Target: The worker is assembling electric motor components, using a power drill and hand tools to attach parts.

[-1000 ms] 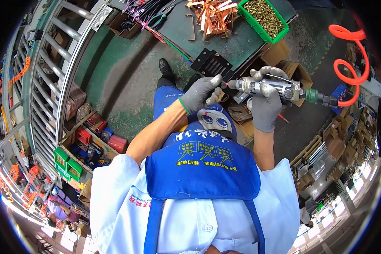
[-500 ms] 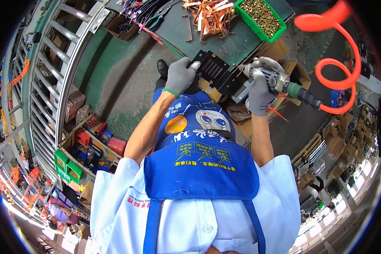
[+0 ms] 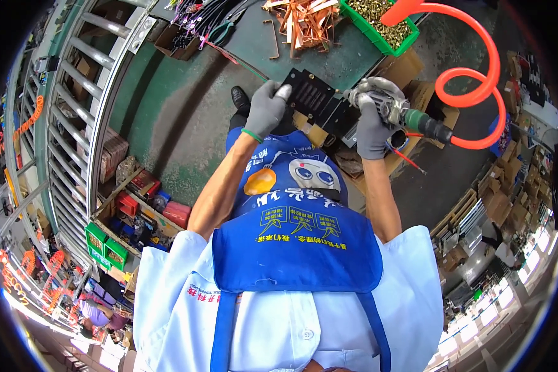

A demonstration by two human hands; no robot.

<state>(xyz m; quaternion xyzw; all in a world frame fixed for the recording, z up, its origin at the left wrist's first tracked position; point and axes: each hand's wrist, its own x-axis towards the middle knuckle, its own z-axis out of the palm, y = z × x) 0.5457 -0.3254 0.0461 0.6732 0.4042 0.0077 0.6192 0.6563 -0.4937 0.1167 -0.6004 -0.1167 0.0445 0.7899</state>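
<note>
My left hand (image 3: 268, 108), in a grey glove, grips the left end of a black slotted metal panel (image 3: 313, 93), thumb on top. The panel lies at the front of the green workbench, and several small fasteners show on it. In my gloved right hand (image 3: 375, 127) is an air screwdriver (image 3: 387, 104) with a green collar, lying sideways with its nose to the left. That nose is at the panel's right part; whether the bit touches a fastener is too small to tell. A red coiled air hose (image 3: 493, 74) runs from its rear end.
Copper strips (image 3: 304, 25) are heaped on the workbench (image 3: 260, 59), beside a green bin (image 3: 409, 42) of brass-coloured fasteners. Cables and green-handled pliers (image 3: 226, 31) lie at its left. A roller conveyor (image 3: 74, 105) runs along the left. Cardboard boxes (image 3: 415, 93) stand at the right.
My right hand has brought the screwdriver a little left, so its nose is now against or over the panel's right part. The hose has swung left. My left hand keeps its grip.
</note>
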